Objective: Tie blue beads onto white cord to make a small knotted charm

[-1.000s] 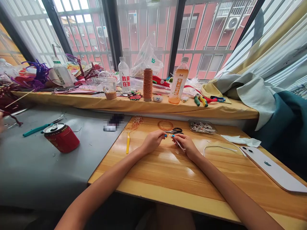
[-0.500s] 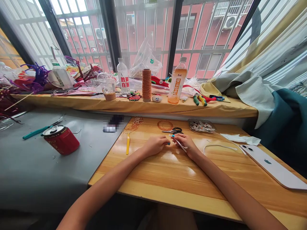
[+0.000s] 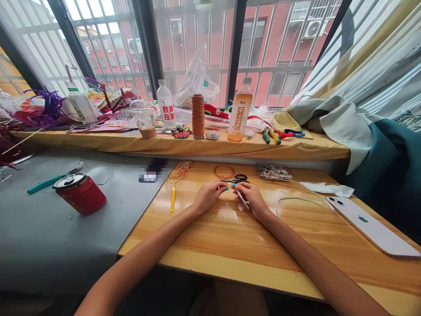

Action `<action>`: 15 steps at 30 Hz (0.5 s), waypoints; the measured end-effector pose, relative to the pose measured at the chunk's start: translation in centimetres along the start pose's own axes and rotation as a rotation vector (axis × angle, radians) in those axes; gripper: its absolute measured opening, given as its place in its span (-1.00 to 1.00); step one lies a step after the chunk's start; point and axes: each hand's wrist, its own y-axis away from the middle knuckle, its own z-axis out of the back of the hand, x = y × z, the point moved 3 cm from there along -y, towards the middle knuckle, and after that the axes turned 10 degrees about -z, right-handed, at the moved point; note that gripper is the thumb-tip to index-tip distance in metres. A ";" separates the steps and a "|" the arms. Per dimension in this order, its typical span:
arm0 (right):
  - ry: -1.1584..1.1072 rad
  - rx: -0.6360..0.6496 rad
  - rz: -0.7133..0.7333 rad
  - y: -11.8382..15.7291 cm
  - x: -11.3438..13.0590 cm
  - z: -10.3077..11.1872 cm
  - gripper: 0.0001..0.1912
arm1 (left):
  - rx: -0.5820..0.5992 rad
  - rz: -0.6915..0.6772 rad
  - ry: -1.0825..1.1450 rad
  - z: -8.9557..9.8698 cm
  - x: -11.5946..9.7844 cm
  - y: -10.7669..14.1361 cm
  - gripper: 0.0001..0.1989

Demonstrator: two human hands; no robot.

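My right hand is closed on a thin white strip, whose loose ends slant down past the fingers toward me. Facing it, my left hand is pinched, thumb against forefinger. A small pale bit shows between the two hands, but whether the left fingertips grip it is too small to tell. Just beyond the hands lie black-handled scissors and a coil of orange-brown wire. Yellow tweezers rest left of my left hand.
A clear tray of small round pieces stands at the back right. Nearer are a white cable, a tissue and a phone. On the grey surface, a red can stands beside teal-handled pliers. Bottles line the ledge.
My left fingers have opened out of a more curled pose into a fingertip pinch near the white strip. The right hand keeps hold of the strip. The view has shifted slightly.
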 end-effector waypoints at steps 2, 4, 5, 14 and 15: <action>0.024 -0.006 0.011 0.0 0.0 0.0 -0.83 | -0.021 0.011 -0.063 0.3 -0.1 0.0 -0.83; 0.069 -0.002 0.036 0.0 0.0 -0.1 -0.83 | -0.050 0.020 -0.098 0.7 -0.2 0.0 -0.85; 0.094 0.000 0.051 0.0 0.0 -0.2 -0.83 | -0.065 0.025 -0.095 0.8 -0.3 -0.1 -0.86; 0.246 -0.027 0.141 -0.1 -0.4 -0.6 -0.78 | -0.232 0.409 0.436 -0.1 0.8 -0.2 -0.90; 0.241 -0.024 0.150 -0.1 -0.4 -0.6 -0.78 | -0.253 0.437 0.514 -0.4 1.0 -0.1 -0.90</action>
